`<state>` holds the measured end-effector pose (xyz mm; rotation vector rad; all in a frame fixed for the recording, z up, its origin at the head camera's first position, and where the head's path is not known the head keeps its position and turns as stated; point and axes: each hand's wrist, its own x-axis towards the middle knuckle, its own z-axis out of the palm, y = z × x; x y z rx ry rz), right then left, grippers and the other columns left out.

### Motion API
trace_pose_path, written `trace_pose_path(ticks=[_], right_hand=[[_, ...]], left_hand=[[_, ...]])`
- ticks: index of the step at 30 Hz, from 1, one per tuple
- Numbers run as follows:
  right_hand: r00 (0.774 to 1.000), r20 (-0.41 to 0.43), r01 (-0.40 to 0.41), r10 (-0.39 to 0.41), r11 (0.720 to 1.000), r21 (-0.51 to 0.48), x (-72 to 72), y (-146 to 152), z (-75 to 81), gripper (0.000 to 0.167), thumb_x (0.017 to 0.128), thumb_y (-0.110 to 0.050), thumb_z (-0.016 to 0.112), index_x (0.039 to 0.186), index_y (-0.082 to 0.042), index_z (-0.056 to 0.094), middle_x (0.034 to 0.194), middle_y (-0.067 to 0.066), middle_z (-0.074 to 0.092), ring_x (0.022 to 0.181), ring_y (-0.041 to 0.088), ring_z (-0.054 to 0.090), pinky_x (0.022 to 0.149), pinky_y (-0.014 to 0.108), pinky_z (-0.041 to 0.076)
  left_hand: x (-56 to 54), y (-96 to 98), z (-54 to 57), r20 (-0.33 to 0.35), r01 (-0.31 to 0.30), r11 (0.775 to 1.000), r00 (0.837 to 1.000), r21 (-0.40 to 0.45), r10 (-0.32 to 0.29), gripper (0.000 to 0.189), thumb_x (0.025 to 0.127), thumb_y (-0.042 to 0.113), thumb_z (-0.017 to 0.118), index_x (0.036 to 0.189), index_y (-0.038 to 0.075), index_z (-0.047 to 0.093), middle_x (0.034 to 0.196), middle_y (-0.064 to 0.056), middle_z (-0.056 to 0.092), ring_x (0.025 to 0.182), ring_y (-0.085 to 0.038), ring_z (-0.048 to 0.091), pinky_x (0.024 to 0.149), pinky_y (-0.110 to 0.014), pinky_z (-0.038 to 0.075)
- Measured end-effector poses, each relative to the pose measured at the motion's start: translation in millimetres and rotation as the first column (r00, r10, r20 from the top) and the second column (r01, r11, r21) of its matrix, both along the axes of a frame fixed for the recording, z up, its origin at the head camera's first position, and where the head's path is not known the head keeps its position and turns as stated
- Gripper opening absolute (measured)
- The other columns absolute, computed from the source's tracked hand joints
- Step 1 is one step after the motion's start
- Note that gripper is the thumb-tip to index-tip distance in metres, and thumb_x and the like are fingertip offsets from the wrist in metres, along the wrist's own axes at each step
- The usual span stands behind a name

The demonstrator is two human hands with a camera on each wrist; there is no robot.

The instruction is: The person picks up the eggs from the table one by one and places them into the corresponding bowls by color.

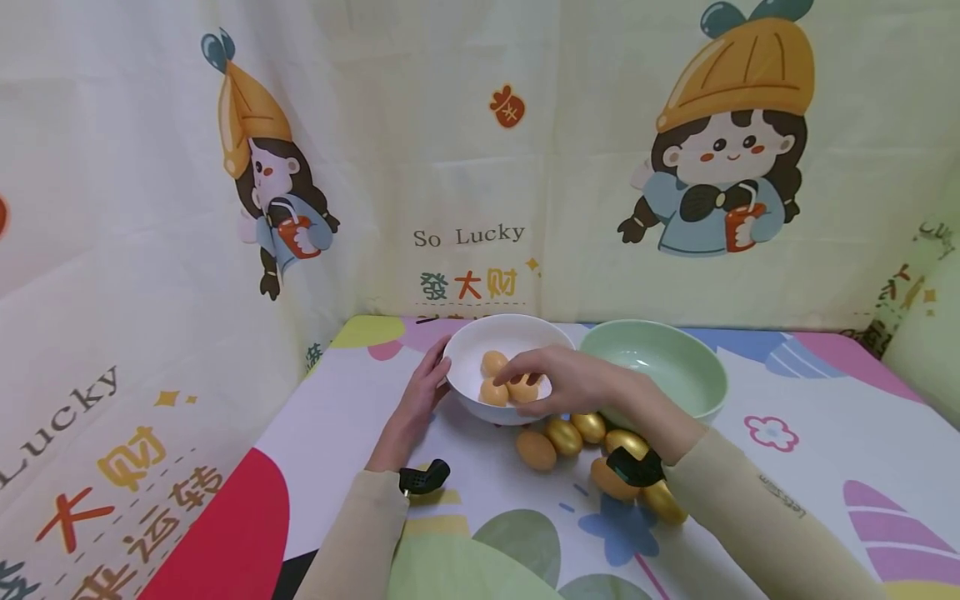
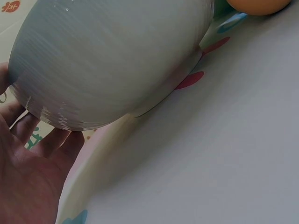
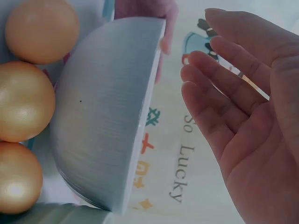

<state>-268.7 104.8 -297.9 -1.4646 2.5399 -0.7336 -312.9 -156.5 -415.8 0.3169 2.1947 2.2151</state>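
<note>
A white bowl [image 1: 510, 332] stands at the back of the table with three brown eggs [image 1: 493, 363] inside. My left hand [image 1: 420, 398] holds the bowl's left side, its fingers along the outer wall and the thumb near the rim. In the left wrist view, fingertips [image 2: 72, 140] touch the bowl's curved outside [image 2: 117, 56]. Over the bowl's right side hovers my right hand [image 1: 566, 379], fingers loosely bent above the eggs. The right wrist view shows that hand's palm [image 3: 252, 126] with nothing in it, beyond the bowl's rim.
A green bowl [image 1: 682, 358] stands right of the white one, partly behind the right forearm. In front of the bowls lie several gold eggs [image 1: 564, 437] and two brown eggs [image 1: 536, 450], some partly covered by the right wrist's strap. A printed curtain [image 1: 465, 167] hangs behind the table.
</note>
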Motion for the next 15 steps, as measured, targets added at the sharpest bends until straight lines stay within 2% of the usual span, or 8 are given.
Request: trace_pose_path(ticks=[7, 15], right_hand=[[0.998, 0.047, 0.027, -0.028, 0.999, 0.025, 17.7, 7.6, 4.0, 0.038, 0.091, -0.018, 0.077, 0.128, -0.021, 0.067, 0.124, -0.012, 0.064, 0.113, 0.016, 0.060, 0.097, 0.042, 0.051], [0.996, 0.083, 0.018, -0.021, 0.999, 0.032, 27.4, 18.4, -2.8, 0.039, 0.092, -0.016, 0.076, 0.129, -0.013, 0.067, 0.126, -0.001, 0.067, 0.116, 0.019, 0.061, 0.099, 0.043, 0.051]], left_hand=[[1.4, 0.5, 2.2, 0.009, 0.000, 1.000, 1.000, -0.001, 0.000, 0.056, 0.107, 0.034, 0.044, 0.160, 0.022, 0.030, 0.163, 0.001, 0.030, 0.144, -0.025, 0.035, 0.115, -0.052, 0.031], [2.4, 0.4, 3.2, 0.007, -0.004, 1.000, 1.000, -0.005, 0.004, 0.056, 0.108, 0.032, 0.043, 0.161, 0.019, 0.029, 0.163, 0.000, 0.029, 0.144, -0.026, 0.034, 0.115, -0.052, 0.031]])
